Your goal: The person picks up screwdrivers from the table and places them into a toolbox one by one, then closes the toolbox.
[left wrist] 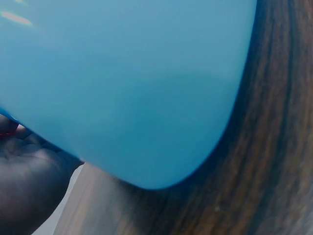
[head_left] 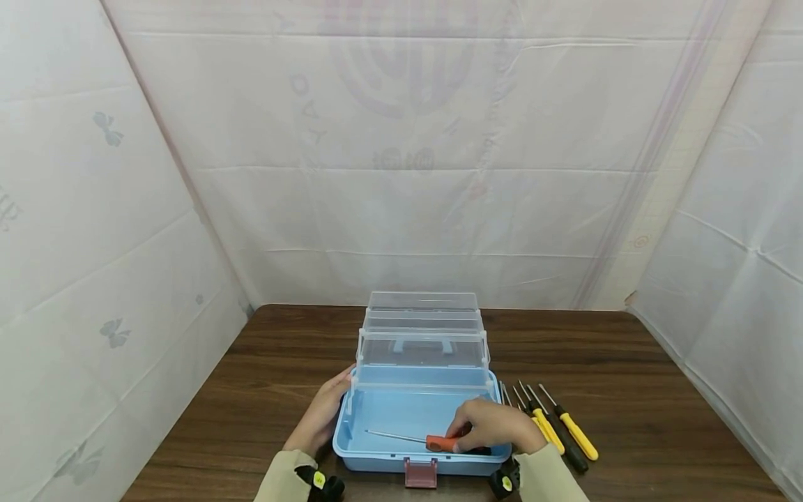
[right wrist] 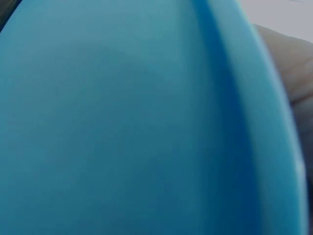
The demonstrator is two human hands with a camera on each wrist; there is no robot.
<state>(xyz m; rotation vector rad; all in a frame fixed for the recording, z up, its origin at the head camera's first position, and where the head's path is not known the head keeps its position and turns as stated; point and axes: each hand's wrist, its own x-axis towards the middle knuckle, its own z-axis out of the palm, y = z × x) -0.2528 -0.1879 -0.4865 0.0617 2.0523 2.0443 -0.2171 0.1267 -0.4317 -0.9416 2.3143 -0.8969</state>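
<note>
In the head view, the right hand (head_left: 492, 423) pinches an orange screwdriver (head_left: 439, 443) by its handle inside the blue box (head_left: 401, 411), near its front wall, leaving the shaft free. The left hand (head_left: 318, 416) touches the box's left side, probably to steady it; I cannot tell how its fingers lie. More screwdrivers (head_left: 582, 438) lie right of the box, close to the right hand. The left wrist view shows the box's wall over part of the left hand. In the right wrist view, the box hides the grip.

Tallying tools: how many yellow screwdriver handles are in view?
2 clearly, right of the blue box: one yellow handle outermost, another left of the black handle. The right hand may hide more.
</note>
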